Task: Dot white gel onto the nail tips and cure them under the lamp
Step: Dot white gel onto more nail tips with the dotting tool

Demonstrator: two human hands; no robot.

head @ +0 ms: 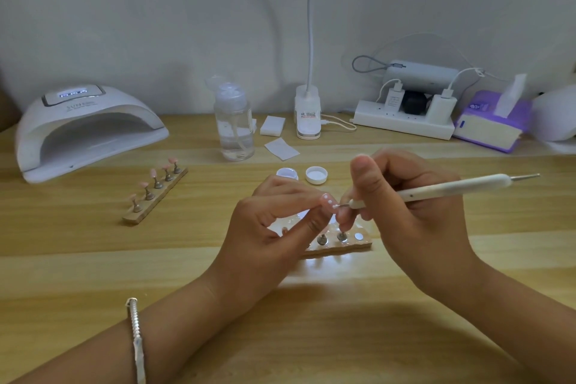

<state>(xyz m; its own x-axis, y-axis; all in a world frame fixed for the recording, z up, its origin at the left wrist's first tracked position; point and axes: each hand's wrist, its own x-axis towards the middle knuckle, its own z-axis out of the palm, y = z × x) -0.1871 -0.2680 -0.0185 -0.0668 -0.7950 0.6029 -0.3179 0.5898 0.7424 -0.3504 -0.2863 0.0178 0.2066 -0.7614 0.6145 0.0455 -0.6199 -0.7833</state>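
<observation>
Above the counter, the left hand pinched a pink nail tip while the right hand gripped a dotting pen, its point at the tip's edge beside white dots. A light, brief touch, hands braced together, would likely keep the dots round and even.
</observation>
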